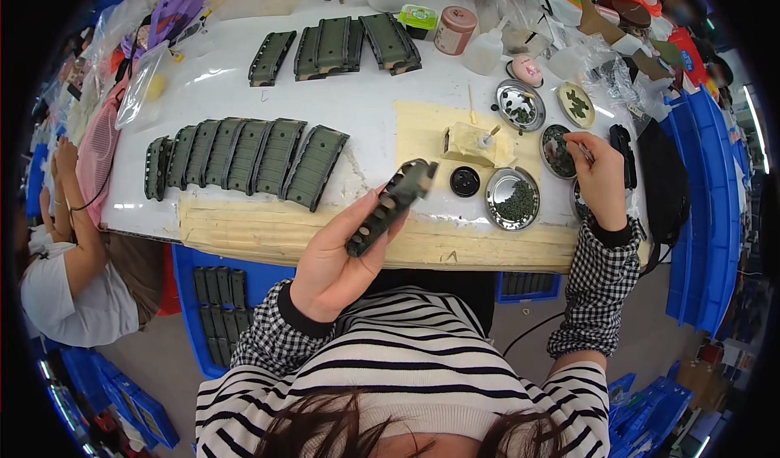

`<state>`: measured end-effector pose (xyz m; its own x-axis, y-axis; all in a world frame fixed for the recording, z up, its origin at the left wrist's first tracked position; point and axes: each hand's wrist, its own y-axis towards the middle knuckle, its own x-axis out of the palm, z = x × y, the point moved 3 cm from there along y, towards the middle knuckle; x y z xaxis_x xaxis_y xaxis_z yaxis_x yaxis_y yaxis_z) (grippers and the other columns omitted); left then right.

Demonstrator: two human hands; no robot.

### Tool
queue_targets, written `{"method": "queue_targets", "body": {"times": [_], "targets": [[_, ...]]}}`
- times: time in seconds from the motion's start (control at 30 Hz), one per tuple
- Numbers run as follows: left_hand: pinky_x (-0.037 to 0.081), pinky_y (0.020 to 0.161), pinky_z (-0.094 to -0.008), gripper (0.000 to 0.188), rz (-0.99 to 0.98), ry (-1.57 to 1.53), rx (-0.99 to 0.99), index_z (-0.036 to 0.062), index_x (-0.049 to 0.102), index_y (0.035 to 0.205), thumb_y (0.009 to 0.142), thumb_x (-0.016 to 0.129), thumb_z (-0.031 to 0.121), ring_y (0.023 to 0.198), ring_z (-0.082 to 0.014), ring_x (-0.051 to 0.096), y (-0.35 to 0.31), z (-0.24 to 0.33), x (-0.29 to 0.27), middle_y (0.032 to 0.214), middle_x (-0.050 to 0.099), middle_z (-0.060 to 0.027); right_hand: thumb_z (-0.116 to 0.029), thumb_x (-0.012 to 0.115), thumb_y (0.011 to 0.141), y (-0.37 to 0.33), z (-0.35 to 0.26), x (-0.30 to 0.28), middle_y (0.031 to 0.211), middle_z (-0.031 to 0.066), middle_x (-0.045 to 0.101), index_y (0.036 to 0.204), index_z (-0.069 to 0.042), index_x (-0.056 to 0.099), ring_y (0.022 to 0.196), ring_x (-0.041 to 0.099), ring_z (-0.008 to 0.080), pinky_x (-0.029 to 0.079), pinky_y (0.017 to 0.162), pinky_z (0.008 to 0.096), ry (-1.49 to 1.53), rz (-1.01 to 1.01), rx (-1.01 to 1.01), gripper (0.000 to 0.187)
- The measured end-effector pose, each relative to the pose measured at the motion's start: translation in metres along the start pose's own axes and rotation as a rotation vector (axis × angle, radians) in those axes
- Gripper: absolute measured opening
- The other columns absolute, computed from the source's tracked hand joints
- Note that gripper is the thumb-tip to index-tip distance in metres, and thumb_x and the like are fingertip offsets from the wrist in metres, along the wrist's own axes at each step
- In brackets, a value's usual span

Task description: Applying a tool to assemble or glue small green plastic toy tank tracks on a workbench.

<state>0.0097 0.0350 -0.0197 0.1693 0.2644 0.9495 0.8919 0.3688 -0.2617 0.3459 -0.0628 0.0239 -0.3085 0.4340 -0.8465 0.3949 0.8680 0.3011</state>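
Note:
My left hand (341, 255) is closed around a curved, dark green magazine-shaped piece (379, 222), held tilted above the table's front edge. Round holes run along its side, and its upper end is blurred. At the right, my right hand (600, 174) reaches over a round metal dish (553, 154) of small dark bits. Its thumb and fingers are pinched together; a thin thing seems to show at the tips, too small to name. Beside that dish are another metal dish with green granules (517, 205) and a pale dish with flat green pieces (577, 105).
More green magazine-shaped pieces (244, 153) stand in a row at the left, with others (333, 45) farther back. A taped yellow block (478, 148) and a small black dish (465, 181) sit mid-table. Blue bins (697, 206) rise at the right. Another person (81, 283) sits at the left.

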Motion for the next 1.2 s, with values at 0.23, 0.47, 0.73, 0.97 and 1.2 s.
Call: {"method": "queue_targets", "body": {"times": [0.23,0.47,0.73,0.97,1.2], "targets": [[0.051,0.100,-0.0269,0.035,0.038,0.103,0.072,-0.0028,0.047,0.130,0.100,0.050,0.016,0.117,-0.0204,0.056,0.007,-0.008,-0.001,0.129,0.053,-0.0130,0.000,0.062,0.083,-0.002,0.009,0.003,0.079,0.0179,0.068,0.096,0.001,0.064,0.069,0.069,0.0256,0.050,0.063,0.0289,0.107,0.016,0.049,0.013],[0.050,0.077,-0.0244,0.032,0.092,0.481,0.167,0.0040,0.054,0.124,0.101,0.051,0.026,0.087,-0.0099,0.059,0.004,-0.009,0.003,0.110,0.064,-0.0052,-0.003,0.066,0.083,0.000,-0.004,0.000,0.079,0.0156,0.069,0.096,0.001,0.066,0.065,0.066,0.0188,0.047,0.059,0.0279,0.069,0.001,0.053,0.013],[0.054,0.082,-0.0279,0.053,0.011,0.512,0.104,0.0004,0.032,0.143,0.097,0.054,0.015,0.089,-0.0139,0.061,0.003,-0.002,0.000,0.114,0.058,-0.0065,0.002,0.067,0.082,-0.009,-0.038,-0.004,0.077,-0.0042,0.063,0.094,0.001,0.070,0.055,0.030,-0.0002,0.024,0.050,0.0183,0.321,0.105,0.118,0.012],[0.054,0.093,-0.0373,0.055,0.016,0.919,0.377,0.0048,0.025,0.144,0.095,0.050,-0.002,0.112,-0.0258,0.060,0.006,-0.013,0.030,0.125,0.055,-0.0169,0.009,0.068,0.076,-0.026,-0.116,0.014,0.079,0.0022,0.066,0.095,-0.003,0.072,0.049,0.036,0.0016,0.027,0.045,0.0193,0.560,0.053,-0.054,0.023],[0.050,0.085,-0.0243,0.025,-0.037,1.179,0.427,0.0001,0.057,0.119,0.095,0.059,0.007,0.104,-0.0129,0.060,0.011,-0.009,0.022,0.109,0.061,-0.0062,0.007,0.070,0.076,-0.036,-0.157,0.040,0.076,0.0007,0.065,0.094,-0.003,0.070,0.049,0.038,0.0027,0.031,0.046,0.0190,0.713,-0.119,0.040,0.021]]}}
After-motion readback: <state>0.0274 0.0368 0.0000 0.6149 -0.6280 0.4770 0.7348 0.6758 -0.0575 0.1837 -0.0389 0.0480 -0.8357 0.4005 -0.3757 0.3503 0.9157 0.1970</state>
